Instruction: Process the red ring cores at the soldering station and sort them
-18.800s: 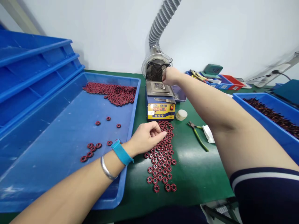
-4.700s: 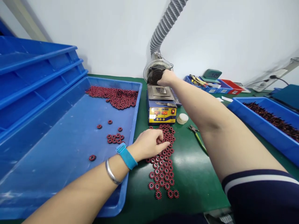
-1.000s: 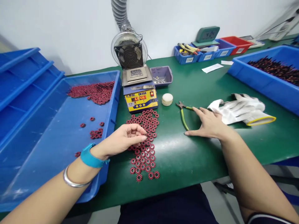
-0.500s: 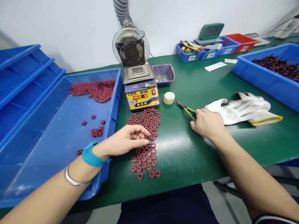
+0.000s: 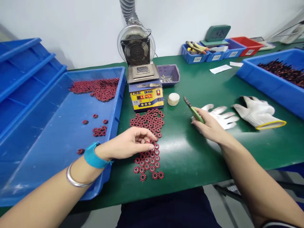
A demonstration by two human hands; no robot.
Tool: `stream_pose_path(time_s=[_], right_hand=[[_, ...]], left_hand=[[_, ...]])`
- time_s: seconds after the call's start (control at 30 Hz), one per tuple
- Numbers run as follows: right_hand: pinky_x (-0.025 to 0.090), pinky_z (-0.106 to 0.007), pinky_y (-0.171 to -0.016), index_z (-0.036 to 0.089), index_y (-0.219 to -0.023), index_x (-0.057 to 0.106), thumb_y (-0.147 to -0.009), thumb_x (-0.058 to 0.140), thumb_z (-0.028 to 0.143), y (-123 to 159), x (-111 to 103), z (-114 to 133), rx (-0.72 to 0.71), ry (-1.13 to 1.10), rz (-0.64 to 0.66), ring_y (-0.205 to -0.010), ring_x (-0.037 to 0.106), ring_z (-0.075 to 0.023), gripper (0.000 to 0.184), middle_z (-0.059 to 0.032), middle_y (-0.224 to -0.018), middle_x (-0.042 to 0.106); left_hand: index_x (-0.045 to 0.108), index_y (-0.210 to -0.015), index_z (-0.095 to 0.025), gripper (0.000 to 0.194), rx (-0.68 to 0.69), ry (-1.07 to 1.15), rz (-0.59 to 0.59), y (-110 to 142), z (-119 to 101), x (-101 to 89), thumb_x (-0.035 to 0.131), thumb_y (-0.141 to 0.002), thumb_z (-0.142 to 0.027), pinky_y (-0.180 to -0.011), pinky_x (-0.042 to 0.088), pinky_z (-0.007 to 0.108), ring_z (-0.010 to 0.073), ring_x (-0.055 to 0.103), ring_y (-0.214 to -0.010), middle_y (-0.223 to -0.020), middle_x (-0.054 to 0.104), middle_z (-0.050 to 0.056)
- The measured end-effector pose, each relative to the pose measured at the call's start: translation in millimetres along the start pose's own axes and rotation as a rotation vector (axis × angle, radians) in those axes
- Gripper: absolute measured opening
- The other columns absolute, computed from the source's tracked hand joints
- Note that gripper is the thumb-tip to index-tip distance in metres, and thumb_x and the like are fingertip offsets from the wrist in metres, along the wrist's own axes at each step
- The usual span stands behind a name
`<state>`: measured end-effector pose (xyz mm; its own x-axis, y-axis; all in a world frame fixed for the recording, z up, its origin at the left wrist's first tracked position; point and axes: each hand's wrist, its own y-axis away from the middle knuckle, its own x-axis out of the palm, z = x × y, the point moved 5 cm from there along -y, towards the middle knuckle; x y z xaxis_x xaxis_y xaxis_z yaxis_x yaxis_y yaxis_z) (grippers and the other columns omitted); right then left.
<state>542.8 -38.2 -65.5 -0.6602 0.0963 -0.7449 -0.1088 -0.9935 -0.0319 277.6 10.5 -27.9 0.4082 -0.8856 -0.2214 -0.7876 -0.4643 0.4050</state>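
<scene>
My right hand (image 5: 207, 127) is closed round the green handles of diagonal cutters (image 5: 197, 113), their jaws pointing up and left, off the green tabletop. Behind that hand a white work glove (image 5: 223, 117) lies palm down, and a second glove with a yellow cuff (image 5: 258, 112) is to its right. My left hand (image 5: 133, 142), wearing a blue wrist strap, hovers over a spread of small red toothed rings like motor stators (image 5: 152, 122). Its fingers are curled, thumb and forefinger slightly apart; a bit of red shows between them, but I cannot tell if it is held.
A solder pot (image 5: 146, 95) with a lit display stands behind the rings, near a purple bin (image 5: 174, 68) and a round whitish pad (image 5: 173, 99). On the left is a large blue tray (image 5: 59, 126) with more rings. Small tool bins (image 5: 196, 58) and another blue tray (image 5: 251, 68) are at right.
My right hand, open beside the cutters a second ago, has gripped and lifted them. The gloves, earlier overlapping, now lie apart. My left hand stays over the rings; the solder pot is uncovered by my arm.
</scene>
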Motion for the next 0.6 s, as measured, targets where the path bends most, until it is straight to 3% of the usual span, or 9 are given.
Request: stream_pose_path(time_s=[0.07,0.13,0.23,0.33,0.5,0.6], right_hand=[[0.053,-0.036,-0.072,0.013,-0.143,0.039,-0.086,0.046,0.030,10.8,15.3,20.4,-0.025,-0.291,0.287,-0.081,0.060,-0.0201,0.059,-0.0117,-0.102,0.063],[0.052,-0.035,-0.081,0.016,-0.142,0.041,-0.088,0.048,0.033,23.7,27.7,42.5,-0.085,-0.435,0.551,-0.090,0.061,-0.0188,0.057,-0.0112,-0.111,0.063],[0.048,-0.039,-0.095,0.014,-0.144,0.041,-0.091,0.045,0.036,35.5,32.7,58.8,-0.184,-0.433,0.746,-0.103,0.060,-0.0196,0.057,-0.0112,-0.113,0.064],[0.044,-0.043,-0.102,0.013,-0.145,0.039,-0.093,0.043,0.041,34.7,24.5,47.9,-0.157,-0.313,0.715,-0.109,0.059,-0.0227,0.059,-0.0135,-0.118,0.063],[0.042,-0.048,-0.105,0.016,-0.141,0.045,-0.092,0.043,0.048,26.4,-10.0,14.9,-0.060,-0.087,0.381,-0.111,0.060,-0.0279,0.058,-0.0137,-0.123,0.062],[0.047,-0.043,-0.101,0.018,-0.143,0.042,-0.093,0.045,0.045,30.5,-11.4,17.2,-0.067,-0.182,0.466,-0.108,0.061,-0.0250,0.058,-0.0121,-0.118,0.065]], left_hand=[[0.065,-0.100,-0.010,0.029,0.002,-0.006,0.010,0.0,-0.3,0.7,0.068,-0.079,-0.029,-0.066,0.045,0.023,0.0089,0.051,-0.068,-0.077,0.059,0.000],[0.065,-0.099,-0.010,0.028,-0.003,-0.007,0.017,-0.1,-0.1,1.0,0.068,-0.079,-0.029,-0.064,0.045,0.022,0.0084,0.050,-0.067,-0.075,0.059,0.000],[0.065,-0.099,-0.010,0.027,-0.005,0.002,0.027,-0.2,0.3,1.3,0.068,-0.080,-0.029,-0.064,0.044,0.022,0.0082,0.050,-0.066,-0.075,0.059,-0.001],[0.065,-0.100,-0.011,0.027,-0.007,0.010,0.040,0.0,1.3,2.1,0.068,-0.080,-0.029,-0.064,0.044,0.022,0.0084,0.051,-0.067,-0.075,0.059,-0.001],[0.065,-0.100,-0.011,0.028,-0.004,0.019,0.042,0.1,1.4,2.8,0.067,-0.080,-0.030,-0.064,0.044,0.022,0.0086,0.051,-0.067,-0.075,0.059,-0.001],[0.065,-0.100,-0.010,0.029,-0.007,0.001,0.043,-0.7,1.2,2.7,0.067,-0.080,-0.031,-0.062,0.043,0.022,0.0083,0.049,-0.065,-0.073,0.057,-0.001]])
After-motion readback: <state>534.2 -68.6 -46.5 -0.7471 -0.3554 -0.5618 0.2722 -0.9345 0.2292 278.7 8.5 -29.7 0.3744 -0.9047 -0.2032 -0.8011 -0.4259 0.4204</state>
